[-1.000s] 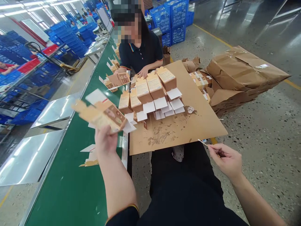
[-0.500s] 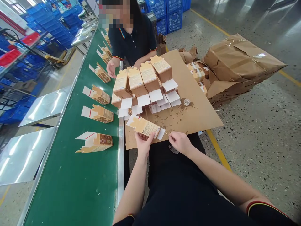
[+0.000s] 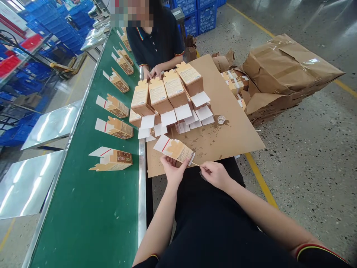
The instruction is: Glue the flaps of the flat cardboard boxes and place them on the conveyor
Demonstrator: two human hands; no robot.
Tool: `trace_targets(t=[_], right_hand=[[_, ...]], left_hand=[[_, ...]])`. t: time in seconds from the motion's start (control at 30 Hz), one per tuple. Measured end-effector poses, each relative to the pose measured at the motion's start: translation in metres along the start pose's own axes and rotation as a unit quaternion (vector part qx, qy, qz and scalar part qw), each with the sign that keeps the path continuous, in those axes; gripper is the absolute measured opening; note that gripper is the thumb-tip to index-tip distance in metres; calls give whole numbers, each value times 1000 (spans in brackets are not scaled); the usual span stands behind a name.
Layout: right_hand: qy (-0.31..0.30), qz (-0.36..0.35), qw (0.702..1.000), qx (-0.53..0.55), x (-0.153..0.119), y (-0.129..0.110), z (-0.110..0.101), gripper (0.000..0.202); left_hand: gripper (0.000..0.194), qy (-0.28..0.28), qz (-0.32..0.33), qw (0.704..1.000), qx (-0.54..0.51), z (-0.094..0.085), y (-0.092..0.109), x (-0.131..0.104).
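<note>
My left hand (image 3: 174, 171) is closed around a tan and brown cardboard carton (image 3: 177, 149), which it holds tilted above the near edge of the board. White flaps stick out at both ends of the carton, and a red strip crosses the far one. Between the fingertips of my right hand (image 3: 216, 175) is a thin stick (image 3: 196, 164). Its other end reaches the carton's near end, where the white flap hides the tip. Beyond my hands, several similar cartons (image 3: 173, 89) lie stacked with white flaps hanging open.
A brown board (image 3: 234, 137) carries the stack, wet spots and a small clear cup (image 3: 221, 120). On the left, a green conveyor belt (image 3: 83, 201) holds a row of open cartons (image 3: 114, 128). Opposite sits a co-worker (image 3: 156, 41). Paper-wrapped bundles (image 3: 287, 70) lie at right.
The carton in my left hand has turned slightly, showing more of its red-striped flap. The stick has moved against its near end. The co-worker's hand has moved from the belt to behind the stack.
</note>
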State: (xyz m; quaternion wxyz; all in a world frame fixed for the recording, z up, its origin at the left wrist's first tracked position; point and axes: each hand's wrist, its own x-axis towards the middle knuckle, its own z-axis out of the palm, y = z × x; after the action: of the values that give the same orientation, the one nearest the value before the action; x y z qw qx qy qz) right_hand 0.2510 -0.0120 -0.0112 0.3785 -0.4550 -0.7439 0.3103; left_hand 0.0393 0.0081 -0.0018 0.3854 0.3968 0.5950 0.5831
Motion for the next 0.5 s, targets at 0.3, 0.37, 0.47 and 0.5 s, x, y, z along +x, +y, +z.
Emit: trace_targets(t=[0.3,0.37,0.47,0.5], right_hand=[[84,109,989,47,-28,2,-36,32],[91,115,988,49,-28,1,-38,32],[99,116,986,61,-26,-1,-40,34],[100,118,986,66,-26,-1,-42,35]], left_hand=[[82,38,59,990,122,7,-12,-20],[83,38,56,988,138,9,-12,-19],[80,33,55,989,135,10,-8,-18],[79,32,52,990,128,7,-6,-17]])
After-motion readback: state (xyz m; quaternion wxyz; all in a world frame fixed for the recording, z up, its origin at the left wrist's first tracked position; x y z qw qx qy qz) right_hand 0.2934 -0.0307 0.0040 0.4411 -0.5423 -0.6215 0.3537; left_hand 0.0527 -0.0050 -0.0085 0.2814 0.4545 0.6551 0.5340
